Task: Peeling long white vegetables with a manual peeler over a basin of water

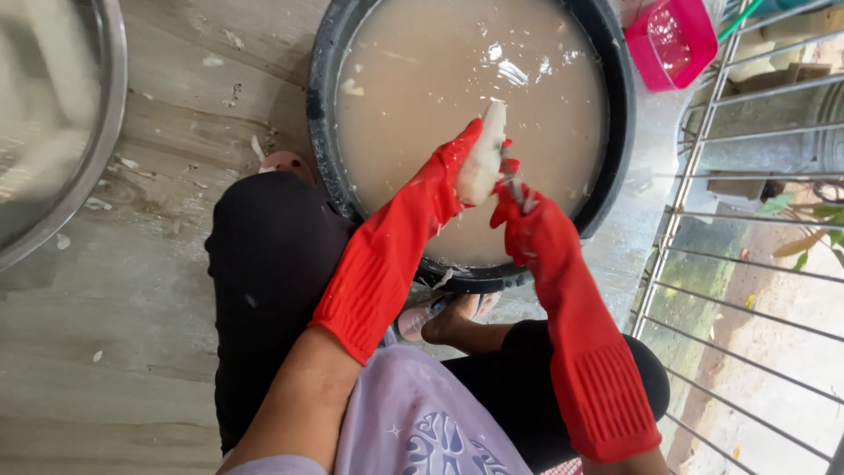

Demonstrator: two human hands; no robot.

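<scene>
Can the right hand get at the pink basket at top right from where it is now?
Probably not without leaning: the right hand is over the black basin holding a small blade against the white piece, and the pink basket sits beyond the basin's far rim.

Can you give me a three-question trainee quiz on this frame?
1. True or false: both hands wear red rubber gloves.
2. What does the left hand hold? A) a white peeled root piece B) a sponge C) a cup
3. Fill in: the black basin holds cloudy ____ water.

Key: 1 true. 2 A: the white root piece, with the right hand working a small blade against it. 3 brownish.
</scene>
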